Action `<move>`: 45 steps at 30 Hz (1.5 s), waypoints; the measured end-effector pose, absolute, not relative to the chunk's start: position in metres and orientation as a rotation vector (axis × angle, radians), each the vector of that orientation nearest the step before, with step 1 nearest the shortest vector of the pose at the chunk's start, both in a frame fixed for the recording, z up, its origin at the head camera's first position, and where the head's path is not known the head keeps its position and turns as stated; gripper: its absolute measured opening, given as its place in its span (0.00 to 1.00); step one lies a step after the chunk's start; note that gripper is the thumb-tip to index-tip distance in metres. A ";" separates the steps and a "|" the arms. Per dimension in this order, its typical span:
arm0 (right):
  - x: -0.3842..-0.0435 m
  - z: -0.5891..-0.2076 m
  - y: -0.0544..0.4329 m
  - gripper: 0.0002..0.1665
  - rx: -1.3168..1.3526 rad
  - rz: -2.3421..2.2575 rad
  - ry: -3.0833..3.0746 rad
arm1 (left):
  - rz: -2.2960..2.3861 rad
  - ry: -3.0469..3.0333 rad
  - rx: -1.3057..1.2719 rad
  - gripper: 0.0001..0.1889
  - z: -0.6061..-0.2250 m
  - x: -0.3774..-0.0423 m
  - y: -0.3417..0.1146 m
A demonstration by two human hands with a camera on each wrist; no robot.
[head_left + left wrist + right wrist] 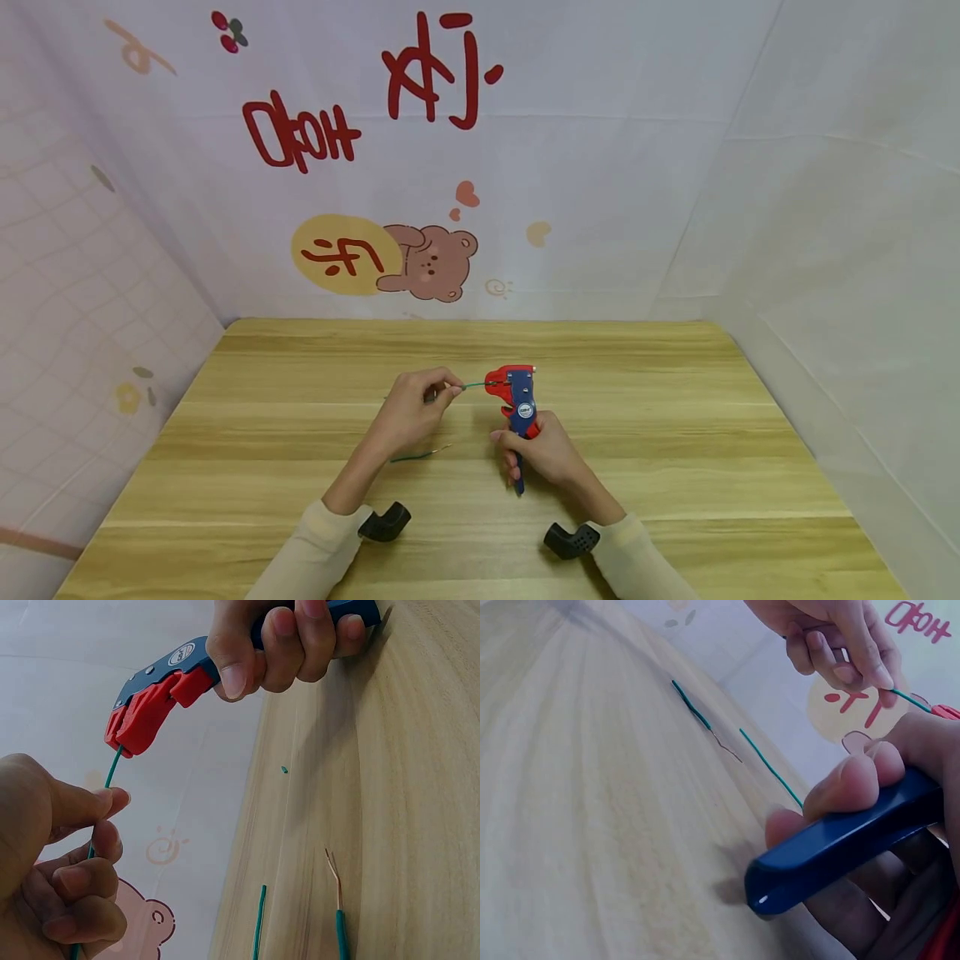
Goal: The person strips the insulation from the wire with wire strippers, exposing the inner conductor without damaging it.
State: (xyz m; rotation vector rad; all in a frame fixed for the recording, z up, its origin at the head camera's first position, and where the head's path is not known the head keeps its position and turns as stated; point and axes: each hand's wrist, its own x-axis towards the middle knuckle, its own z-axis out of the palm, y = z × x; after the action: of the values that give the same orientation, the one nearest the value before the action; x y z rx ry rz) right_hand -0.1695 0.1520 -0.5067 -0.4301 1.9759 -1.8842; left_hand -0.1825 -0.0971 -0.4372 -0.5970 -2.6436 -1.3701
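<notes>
My right hand (551, 450) grips the blue handle of a red and blue wire stripper (522, 400), its red head raised above the table and turned left. Between thumb and forefinger, my left hand (412, 408) pinches a thin green wire (112, 769). The wire's far end runs into the red head, where its tip is hidden. In the left wrist view the rest of the wire passes down behind the curled fingers. Below the left hand lies another green wire (412, 457) with bare copper strands (334, 874) at one end.
A further thin green wire (260, 922) lies beside the bared one on the wooden table (675, 467). A tiny green scrap (284, 769) is also on the tabletop. Behind the table hangs a printed white cloth (600, 167), with pale cloth at both sides.
</notes>
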 end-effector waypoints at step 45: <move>-0.170 -0.513 0.145 0.16 -0.378 -1.965 1.963 | -1.366 -2.668 -0.566 0.06 -0.439 -0.184 -0.098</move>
State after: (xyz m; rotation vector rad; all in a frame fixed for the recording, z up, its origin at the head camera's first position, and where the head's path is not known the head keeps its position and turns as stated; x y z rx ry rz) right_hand -0.1696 0.1452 -0.5134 -0.3778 1.9626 -1.9650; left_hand -0.1839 -0.0983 -0.4387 -0.5662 -2.6675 -1.3656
